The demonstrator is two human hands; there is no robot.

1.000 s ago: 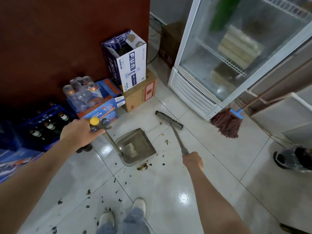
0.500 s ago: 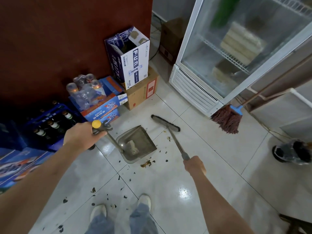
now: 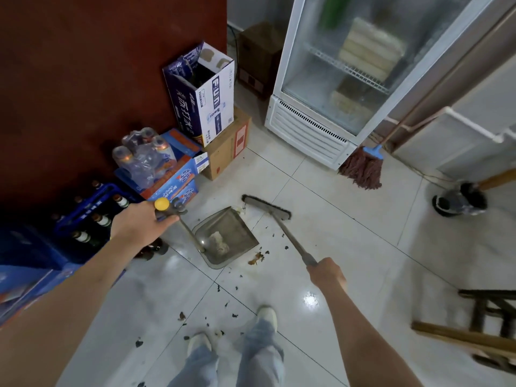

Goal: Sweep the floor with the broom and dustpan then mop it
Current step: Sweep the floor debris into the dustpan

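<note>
The left hand (image 3: 139,223) fingers hold the dustpan (image 3: 226,237) handle; the right hand (image 3: 326,273) fingers grip the broom (image 3: 266,207).

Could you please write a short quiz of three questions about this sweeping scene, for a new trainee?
1. True or false: the grey metal dustpan already holds some pale debris.
2. Multiple choice: where is the reddish-brown string mop with the blue head?
A. In the right hand
B. Leaning beside the white glass-door fridge
C. Lying inside the dustpan
3. Fill in the missing word: the left hand grips the dustpan's long handle just below its ______ cap.

Key
1. True: a pale lump lies in the pan.
2. B: the right hand holds the flat dark-bristled broom instead.
3. yellow
</note>
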